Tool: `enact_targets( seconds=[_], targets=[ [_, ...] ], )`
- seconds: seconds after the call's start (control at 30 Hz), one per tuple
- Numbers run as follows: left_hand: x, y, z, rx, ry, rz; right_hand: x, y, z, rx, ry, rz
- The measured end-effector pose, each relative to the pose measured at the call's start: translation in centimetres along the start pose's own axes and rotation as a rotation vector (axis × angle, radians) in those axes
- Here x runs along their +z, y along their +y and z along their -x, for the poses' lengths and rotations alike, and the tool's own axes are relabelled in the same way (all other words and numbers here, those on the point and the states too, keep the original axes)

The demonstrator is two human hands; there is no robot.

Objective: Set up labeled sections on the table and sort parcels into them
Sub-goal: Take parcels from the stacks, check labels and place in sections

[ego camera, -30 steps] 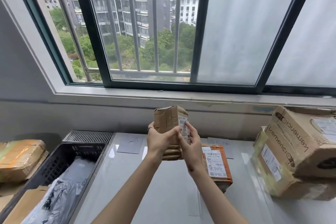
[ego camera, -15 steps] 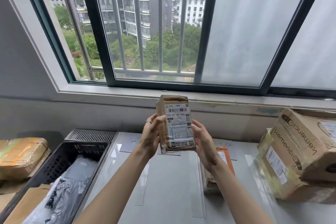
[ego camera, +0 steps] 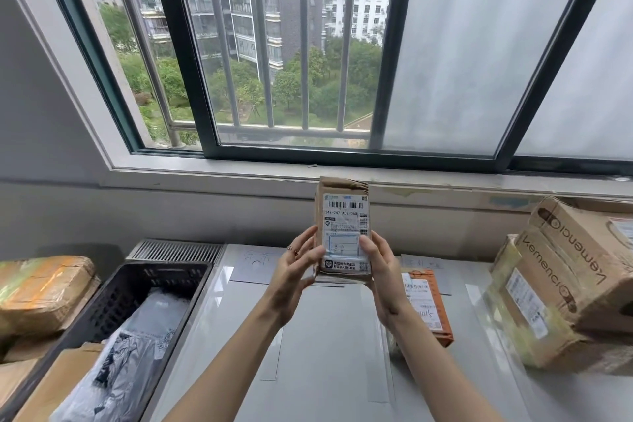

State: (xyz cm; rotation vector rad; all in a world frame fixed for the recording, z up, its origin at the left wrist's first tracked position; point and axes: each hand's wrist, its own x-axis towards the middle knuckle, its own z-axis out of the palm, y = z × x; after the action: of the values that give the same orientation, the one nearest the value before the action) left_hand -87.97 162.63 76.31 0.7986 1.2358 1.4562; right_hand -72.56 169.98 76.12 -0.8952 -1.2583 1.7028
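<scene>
I hold a small brown cardboard parcel (ego camera: 343, 229) upright above the white table (ego camera: 325, 336), its white shipping label facing me. My left hand (ego camera: 294, 267) grips its left edge and my right hand (ego camera: 382, 271) grips its right edge. Below it, paper section labels (ego camera: 253, 265) lie taped along the table's far edge, another paper label (ego camera: 423, 264) to the right. An orange-brown parcel (ego camera: 428, 305) with a white label lies flat in the right section, partly hidden by my right forearm.
Two large Vemencio cardboard boxes (ego camera: 565, 284) are stacked at the table's right end. A black plastic crate (ego camera: 113, 312) at the left holds grey plastic mailers and a cardboard parcel. A taped brown parcel (ego camera: 41, 288) sits further left. The window sill runs behind.
I have turned the parcel so its label faces me and raised it slightly. Both hands shifted from its front to its side edges.
</scene>
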Motion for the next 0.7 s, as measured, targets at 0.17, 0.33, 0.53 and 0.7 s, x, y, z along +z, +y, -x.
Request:
enact_targets(
  seconds=[0.17,0.33,0.53,0.7],
  targets=[
    [0.3,-1.0,0.5,-0.007,0.024,0.072,0.0,1.4,0.4,0.037,0.027,-0.012],
    [1.3,-2.2,1.3,-0.037,0.102,0.06,-0.5,3.1,1.1,0.026,0.018,0.023],
    [2.6,-5.8,2.2,-0.119,0.172,-0.064,-1.5,7.0,2.4,0.077,0.053,0.062],
    [2.6,-8.1,2.2,-0.139,0.188,-0.058,-1.4,9.0,2.9,0.133,0.06,0.089]
  ],
)
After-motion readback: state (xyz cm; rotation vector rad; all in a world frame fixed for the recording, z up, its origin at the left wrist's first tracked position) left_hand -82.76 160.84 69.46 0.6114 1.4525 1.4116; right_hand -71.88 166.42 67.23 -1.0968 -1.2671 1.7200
